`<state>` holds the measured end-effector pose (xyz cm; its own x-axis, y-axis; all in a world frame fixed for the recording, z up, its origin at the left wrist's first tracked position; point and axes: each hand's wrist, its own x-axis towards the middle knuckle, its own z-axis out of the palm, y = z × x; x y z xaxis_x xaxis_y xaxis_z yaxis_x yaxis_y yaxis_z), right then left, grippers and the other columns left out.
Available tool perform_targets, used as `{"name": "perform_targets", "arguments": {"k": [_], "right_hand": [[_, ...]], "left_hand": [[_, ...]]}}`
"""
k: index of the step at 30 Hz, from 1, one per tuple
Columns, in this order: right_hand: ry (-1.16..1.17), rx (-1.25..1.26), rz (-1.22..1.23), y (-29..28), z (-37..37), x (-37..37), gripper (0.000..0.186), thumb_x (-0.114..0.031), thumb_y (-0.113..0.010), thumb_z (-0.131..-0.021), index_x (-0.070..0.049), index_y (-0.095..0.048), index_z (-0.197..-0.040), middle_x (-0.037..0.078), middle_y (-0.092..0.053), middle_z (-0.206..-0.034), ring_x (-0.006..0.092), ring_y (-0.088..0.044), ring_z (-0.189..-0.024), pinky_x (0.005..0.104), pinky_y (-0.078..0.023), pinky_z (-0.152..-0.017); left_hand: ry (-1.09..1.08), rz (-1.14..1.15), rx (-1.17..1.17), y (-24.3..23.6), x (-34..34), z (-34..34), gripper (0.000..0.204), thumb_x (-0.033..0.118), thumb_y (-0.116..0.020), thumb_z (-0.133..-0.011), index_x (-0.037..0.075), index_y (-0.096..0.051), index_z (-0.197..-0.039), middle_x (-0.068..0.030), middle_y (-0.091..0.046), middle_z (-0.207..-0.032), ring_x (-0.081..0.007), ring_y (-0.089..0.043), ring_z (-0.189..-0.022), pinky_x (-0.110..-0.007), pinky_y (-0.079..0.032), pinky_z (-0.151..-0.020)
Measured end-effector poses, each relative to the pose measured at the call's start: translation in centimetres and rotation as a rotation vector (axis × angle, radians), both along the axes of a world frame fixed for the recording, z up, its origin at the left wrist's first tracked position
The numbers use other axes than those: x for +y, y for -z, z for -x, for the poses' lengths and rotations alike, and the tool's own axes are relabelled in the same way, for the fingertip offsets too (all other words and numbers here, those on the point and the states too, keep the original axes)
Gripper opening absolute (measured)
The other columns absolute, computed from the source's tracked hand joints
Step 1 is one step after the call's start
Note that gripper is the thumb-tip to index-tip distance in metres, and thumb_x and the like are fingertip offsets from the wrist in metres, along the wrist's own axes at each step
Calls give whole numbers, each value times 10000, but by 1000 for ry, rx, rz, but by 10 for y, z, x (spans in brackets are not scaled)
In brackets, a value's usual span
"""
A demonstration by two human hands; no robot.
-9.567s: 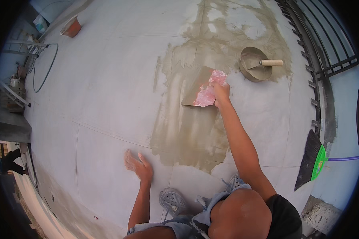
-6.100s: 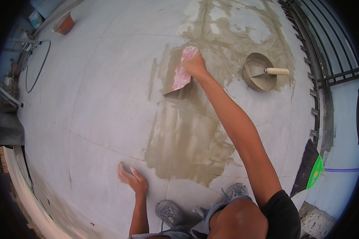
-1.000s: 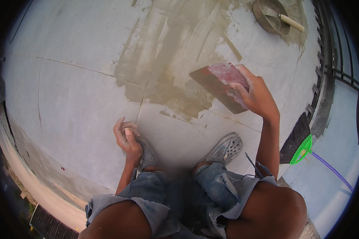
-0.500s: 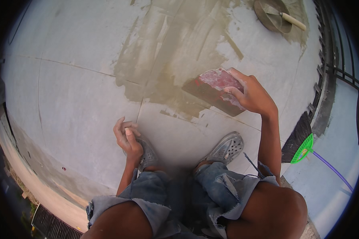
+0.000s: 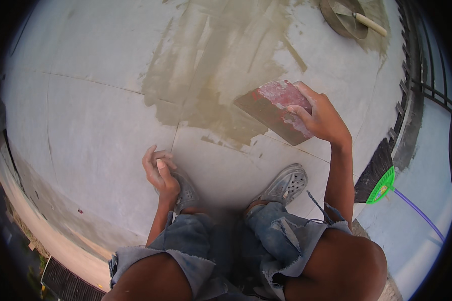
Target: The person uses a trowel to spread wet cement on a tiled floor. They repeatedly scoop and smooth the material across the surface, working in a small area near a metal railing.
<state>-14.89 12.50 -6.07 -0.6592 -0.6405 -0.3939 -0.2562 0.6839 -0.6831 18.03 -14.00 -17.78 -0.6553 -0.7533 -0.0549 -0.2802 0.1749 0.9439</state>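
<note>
My right hand point(image 5: 324, 118) grips a broad, flat grout spreader point(image 5: 278, 113), its reddish back crusted with pale residue and its long edge coated grey-brown. Thumb and fingers pinch its right end. Under and beyond the spreader, a patch of wet grey-brown grout point(image 5: 206, 95) is smeared across pale floor tiles point(image 5: 95, 130), covering part of the joints. My left hand point(image 5: 160, 170), dusty at the fingertips, hangs beside my left shoe with fingers loosely bent and apart, holding nothing. Whether the spreader touches the floor is hard to tell.
A round, shallow pan point(image 5: 344, 20) with a wooden-handled trowel point(image 5: 369, 24) stands at the far right. A black-bristled broom point(image 5: 376, 175) with a green head and purple handle lies to my right, near a dark metal gate track point(image 5: 402, 110). My grey clogs point(image 5: 284, 185) rest on the tiles.
My right hand has shifted slightly to the right with the spreader, showing more of the grout near its lower edge. My left hand stays almost where it was.
</note>
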Motion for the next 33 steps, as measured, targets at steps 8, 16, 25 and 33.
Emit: {"name": "perform_targets", "arguments": {"k": [8, 16, 25, 33], "right_hand": [[18, -34, -17, -39, -24, -26, 349, -134, -742, -971, -36, -630, -1287, 237, -737, -926, 459, -690, -807, 430, -541, -734], [-271, -48, -56, -5, -91, -64, 380, -233, -712, -1007, -54, -592, -1319, 274, -733, -954, 503, -686, -859, 524, -527, -730], [-85, -1, -12, -24, -51, -73, 362, -176, -700, -996, -53, -636, -1330, 244, -728, -890, 470, -695, -821, 507, -539, -742], [-442, 511, 89, -33, -13, -145, 328, -65, -681, -920, -93, -754, -1238, 156, -758, -980, 374, -713, -960, 452, -558, -804]], "left_hand": [[54, 41, -3, 0, -2, -7, 494, 348, -482, -1133, -44, -499, -1433, -104, -678, -943, -125, -578, -714, -294, -483, -718], [-4, -6, 0, -1, -2, 1, 495, 366, -476, -1136, -28, -497, -1433, -95, -672, -937, -117, -573, -700, -285, -473, -681], [-12, -82, 55, -7, -3, 1, 460, 307, -510, -1135, -41, -490, -1434, -91, -674, -962, -103, -569, -699, -269, -487, -663], [-27, -71, 56, 1, -5, 2, 566, 465, -474, -1131, -10, -481, -1438, -114, -661, -957, -101, -570, -646, -228, -402, -536]]}}
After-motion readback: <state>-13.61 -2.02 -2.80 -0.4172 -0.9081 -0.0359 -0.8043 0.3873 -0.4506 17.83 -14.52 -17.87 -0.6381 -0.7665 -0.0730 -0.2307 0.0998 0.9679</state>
